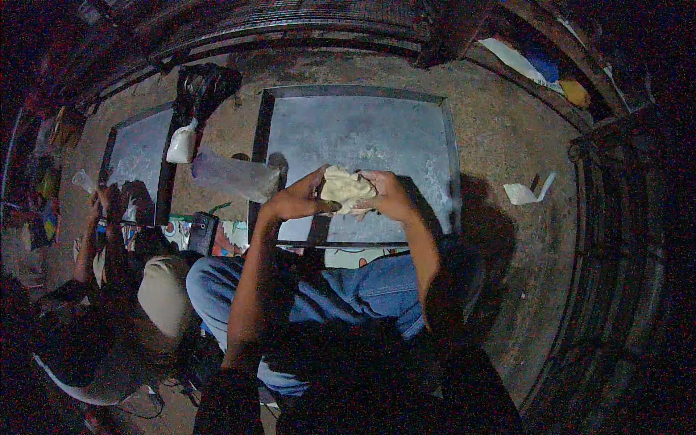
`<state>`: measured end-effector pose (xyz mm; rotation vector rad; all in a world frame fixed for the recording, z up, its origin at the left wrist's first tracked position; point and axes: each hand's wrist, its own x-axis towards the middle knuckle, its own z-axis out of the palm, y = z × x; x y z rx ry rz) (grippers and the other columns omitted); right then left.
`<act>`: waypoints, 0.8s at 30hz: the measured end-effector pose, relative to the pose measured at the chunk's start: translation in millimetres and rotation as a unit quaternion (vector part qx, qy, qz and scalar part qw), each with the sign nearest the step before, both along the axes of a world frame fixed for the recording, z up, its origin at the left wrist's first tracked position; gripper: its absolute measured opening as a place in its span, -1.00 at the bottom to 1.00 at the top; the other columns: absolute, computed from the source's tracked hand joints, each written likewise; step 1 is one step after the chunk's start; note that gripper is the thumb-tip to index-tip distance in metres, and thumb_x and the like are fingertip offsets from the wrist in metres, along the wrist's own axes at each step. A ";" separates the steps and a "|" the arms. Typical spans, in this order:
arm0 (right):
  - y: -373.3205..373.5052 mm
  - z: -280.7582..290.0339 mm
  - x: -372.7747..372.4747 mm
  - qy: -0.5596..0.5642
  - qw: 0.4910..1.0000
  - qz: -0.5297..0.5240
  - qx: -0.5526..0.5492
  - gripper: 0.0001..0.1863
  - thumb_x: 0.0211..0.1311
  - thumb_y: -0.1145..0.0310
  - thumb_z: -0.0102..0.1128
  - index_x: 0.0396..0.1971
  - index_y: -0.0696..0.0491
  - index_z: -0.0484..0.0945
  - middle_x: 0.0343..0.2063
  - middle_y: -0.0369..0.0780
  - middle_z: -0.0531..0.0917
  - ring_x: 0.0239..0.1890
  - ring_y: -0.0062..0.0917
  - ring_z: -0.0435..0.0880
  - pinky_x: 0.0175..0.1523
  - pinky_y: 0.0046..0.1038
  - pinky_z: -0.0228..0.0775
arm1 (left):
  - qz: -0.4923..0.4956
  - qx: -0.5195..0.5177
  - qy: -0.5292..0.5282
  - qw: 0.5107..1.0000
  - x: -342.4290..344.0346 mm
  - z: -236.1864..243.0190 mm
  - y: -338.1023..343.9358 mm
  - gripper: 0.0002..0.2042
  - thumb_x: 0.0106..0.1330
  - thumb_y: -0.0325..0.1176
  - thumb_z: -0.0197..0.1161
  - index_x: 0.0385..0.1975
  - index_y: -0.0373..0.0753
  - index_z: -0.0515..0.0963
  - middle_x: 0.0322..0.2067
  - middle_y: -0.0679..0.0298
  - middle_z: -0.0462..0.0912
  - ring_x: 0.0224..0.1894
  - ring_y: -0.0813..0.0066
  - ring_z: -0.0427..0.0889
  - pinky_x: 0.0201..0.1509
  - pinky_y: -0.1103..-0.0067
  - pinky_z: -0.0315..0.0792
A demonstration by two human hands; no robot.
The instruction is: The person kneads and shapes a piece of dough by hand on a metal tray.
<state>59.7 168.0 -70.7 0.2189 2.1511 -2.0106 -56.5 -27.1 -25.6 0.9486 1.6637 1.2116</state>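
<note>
A pale, lumpy piece of dough (346, 187) is held between my two hands, over a grey metal tray (312, 123) with a raised rim. My left hand (301, 197) grips its left side, the thumb along the lower edge. On the other side my right hand (391, 197) has its fingers curled round the dough. Whitish smears, like flour, mark the tray's surface beyond and beside the dough. The palms and the underside of the dough are hidden from view.
A clear plastic bag (235, 176) lies left of the tray, near a small bag of white powder (182, 143) and a black plastic bag (206, 90). A co-worker's hands (103, 201) are over another tray (138, 148). At right lies a white packet (523, 193).
</note>
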 end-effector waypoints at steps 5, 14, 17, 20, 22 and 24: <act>-16.3 14.9 1.7 -0.018 0.995 -0.093 0.021 -0.55 -0.05 0.57 0.29 -0.07 0.21 0.45 -0.30 -0.25 0.63 -0.31 -0.60 0.60 -0.23 -0.53 0.49 | 0.056 -0.034 0.039 0.997 0.1 14.9 5.9 -0.65 0.16 -0.47 0.17 -0.04 -0.37 0.39 -0.21 0.23 0.56 -0.21 0.51 0.51 -0.09 0.55 0.43; -10.9 11.7 0.8 0.095 0.994 -0.054 0.025 -0.61 0.18 0.22 0.18 -0.08 0.17 0.44 -0.38 -0.23 0.62 -0.44 -0.60 0.58 -0.34 -0.55 0.43 | 0.141 -0.051 -0.013 0.989 -5.3 6.9 8.3 -0.80 0.25 -0.33 0.19 -0.23 -0.32 0.53 -0.45 0.32 0.59 -0.54 0.60 0.46 -0.45 0.67 0.39; -19.3 46.1 4.5 0.028 0.990 -0.098 0.102 -0.71 0.24 0.22 0.12 -0.19 0.14 0.49 -0.50 -0.24 0.61 -0.54 -0.65 0.57 -0.49 -0.54 0.39 | 0.182 0.047 -0.150 0.971 -3.3 -5.8 5.5 -0.77 0.29 -0.25 0.14 -0.22 -0.29 0.54 -0.45 0.35 0.57 -0.55 0.63 0.44 -0.48 0.69 0.34; -20.3 50.6 4.5 -0.020 0.986 -0.109 0.127 -0.70 0.22 0.24 0.15 -0.17 0.13 0.51 -0.50 -0.25 0.63 -0.53 -0.66 0.57 -0.47 -0.55 0.38 | 0.206 0.029 -0.096 0.973 1.0 -10.7 10.2 -0.79 0.33 -0.25 0.07 -0.29 -0.27 0.52 -0.51 0.40 0.51 -0.55 0.70 0.41 -0.52 0.69 0.30; -23.3 56.3 5.8 -0.020 0.978 -0.107 0.180 -0.66 0.19 0.23 0.17 -0.10 0.11 0.53 -0.49 -0.25 0.67 -0.48 -0.61 0.61 -0.34 -0.57 0.40 | 0.230 0.019 -0.071 0.970 7.4 -7.7 14.6 -0.81 0.35 -0.26 0.05 -0.37 -0.25 0.50 -0.61 0.45 0.44 -0.59 0.71 0.37 -0.56 0.67 0.27; -23.0 54.2 5.4 0.047 0.970 -0.099 0.216 -0.64 0.22 0.17 0.13 -0.11 0.11 0.53 -0.48 -0.23 0.67 -0.48 -0.63 0.61 -0.35 -0.57 0.40 | 0.251 0.010 -0.063 0.966 11.2 1.0 17.4 -0.79 0.35 -0.24 0.05 -0.39 -0.24 0.49 -0.64 0.46 0.41 -0.61 0.72 0.34 -0.59 0.66 0.24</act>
